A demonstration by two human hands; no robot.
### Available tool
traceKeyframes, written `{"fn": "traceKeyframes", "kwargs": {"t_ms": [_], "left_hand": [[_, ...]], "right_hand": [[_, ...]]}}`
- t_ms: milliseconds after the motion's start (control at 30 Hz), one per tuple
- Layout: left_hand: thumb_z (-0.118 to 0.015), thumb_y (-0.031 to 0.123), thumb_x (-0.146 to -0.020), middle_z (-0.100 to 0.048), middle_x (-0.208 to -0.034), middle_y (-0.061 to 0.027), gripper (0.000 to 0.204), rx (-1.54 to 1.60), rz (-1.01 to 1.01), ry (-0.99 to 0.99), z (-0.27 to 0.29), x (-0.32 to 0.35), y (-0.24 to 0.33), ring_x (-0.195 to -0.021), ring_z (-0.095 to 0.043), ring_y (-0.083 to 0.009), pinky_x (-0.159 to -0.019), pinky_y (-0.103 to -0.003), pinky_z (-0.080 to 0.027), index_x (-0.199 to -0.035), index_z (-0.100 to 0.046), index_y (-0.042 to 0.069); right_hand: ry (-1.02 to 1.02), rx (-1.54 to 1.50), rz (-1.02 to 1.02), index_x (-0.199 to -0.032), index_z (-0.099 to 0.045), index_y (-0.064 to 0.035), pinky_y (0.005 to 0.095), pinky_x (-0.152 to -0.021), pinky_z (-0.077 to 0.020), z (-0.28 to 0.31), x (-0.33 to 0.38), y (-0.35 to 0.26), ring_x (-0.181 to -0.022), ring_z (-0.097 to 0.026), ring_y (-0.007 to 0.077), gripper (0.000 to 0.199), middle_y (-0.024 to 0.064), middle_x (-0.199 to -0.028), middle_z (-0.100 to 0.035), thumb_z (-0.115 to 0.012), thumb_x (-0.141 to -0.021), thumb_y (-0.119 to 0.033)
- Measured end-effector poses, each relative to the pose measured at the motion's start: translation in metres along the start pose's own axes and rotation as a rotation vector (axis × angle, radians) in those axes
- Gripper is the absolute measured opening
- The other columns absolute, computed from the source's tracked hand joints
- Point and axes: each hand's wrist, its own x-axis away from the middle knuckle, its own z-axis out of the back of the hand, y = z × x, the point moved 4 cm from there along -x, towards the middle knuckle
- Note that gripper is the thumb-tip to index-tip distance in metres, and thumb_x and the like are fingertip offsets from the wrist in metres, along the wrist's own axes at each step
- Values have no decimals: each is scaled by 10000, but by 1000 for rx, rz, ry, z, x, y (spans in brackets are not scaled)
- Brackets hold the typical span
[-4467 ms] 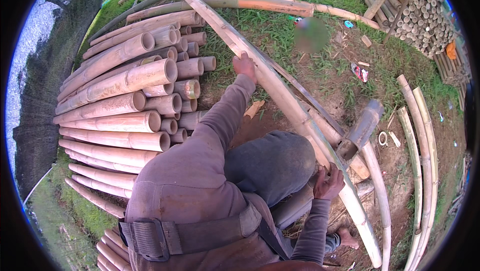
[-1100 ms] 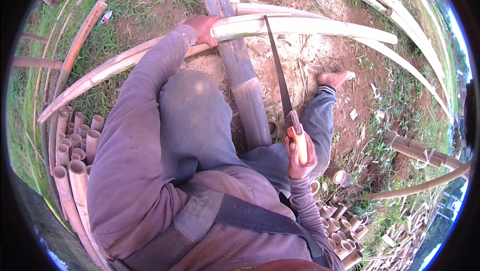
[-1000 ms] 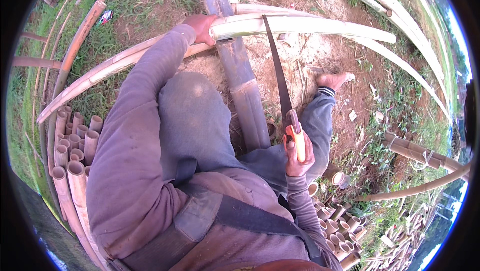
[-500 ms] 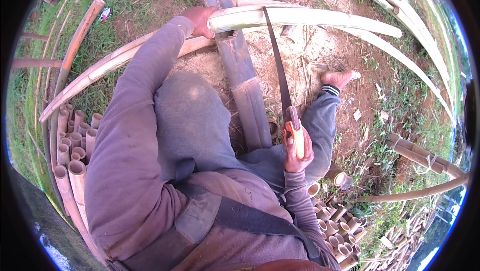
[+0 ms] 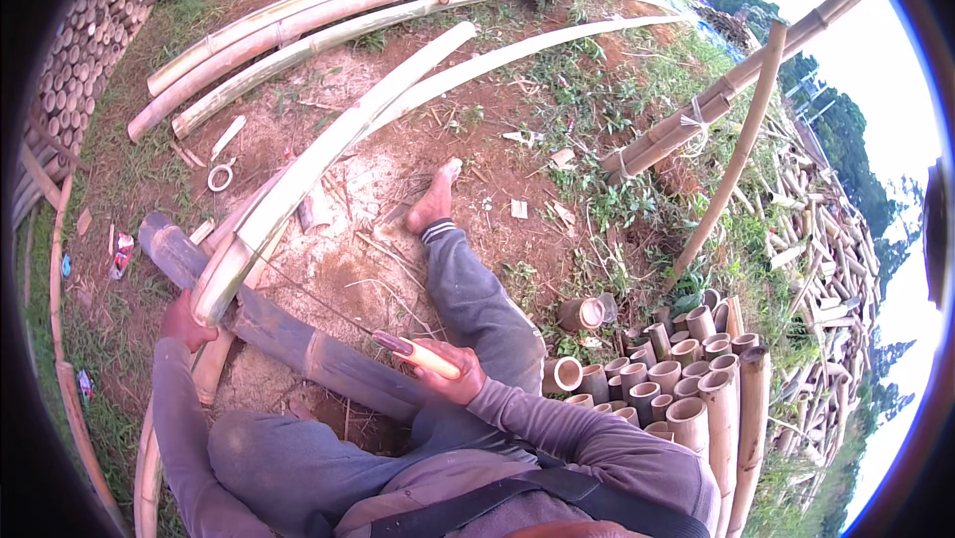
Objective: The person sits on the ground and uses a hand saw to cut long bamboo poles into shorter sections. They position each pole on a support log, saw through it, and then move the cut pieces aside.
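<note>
My left hand (image 5: 187,322) is wrapped round the near end of a pale green bamboo pole (image 5: 323,155). This pole rests across a thick dark bamboo log (image 5: 338,359) lying on the ground between my legs. In my right hand (image 5: 460,381) is a handsaw (image 5: 435,358), held by its orange-yellow handle. The thin blade slants away up-left, and its far end meets the pole a short way beyond my left hand. How deep the teeth sit in the bamboo I cannot tell.
Short cut bamboo tubes (image 5: 668,374) stand upright in a bunch on my right. Long poles (image 5: 328,21) lie beyond. A tied bamboo post (image 5: 686,130) leans at the right, before a heap of offcuts (image 5: 821,319). Stacked bamboo (image 5: 85,51) fills the far left. Pale sawdust covers the soil.
The view has swung to the right, bringing the tubes and leaning post further in. Both hands keep their holds, and the saw blade still lies across the pole.
</note>
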Motion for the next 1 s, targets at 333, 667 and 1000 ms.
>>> {"fn": "traceKeyframes", "kwargs": {"t_ms": [333, 667, 1000], "left_hand": [[-907, 357, -595, -715, -1230, -282, 963, -93, -60, 59, 4, 4, -4, -1150, -695, -434, -1003, -479, -558, -1423, -561, 7], [-898, 319, -608, -736, -1187, -243, 927, -55, -33, -5, 4, 15, -11, -1107, -712, -416, -979, -466, -563, -1434, -567, 61], [-921, 453, -622, -730, -1221, -243, 984, -91, -8, -54, 8, 13, -5, -1143, -703, -411, -1001, -470, -554, -1459, -562, 79]], "right_hand": [[14, -21, -42, -1333, -691, 16, 320, -927, -583, -18, -3, -10, -1078, -743, 180, 447, 136, -1233, -766, -807, -919, -109], [36, 175, 138, -1288, -710, 18, 394, -969, -590, -14, -5, -11, -1122, -757, 305, 413, 169, -1239, -759, -783, -918, -151], [68, 101, 84, -1323, -689, 32, 405, -996, -572, 5, 16, -11, -1166, -734, 305, 468, 180, -1267, -746, -786, -949, -232]]}}
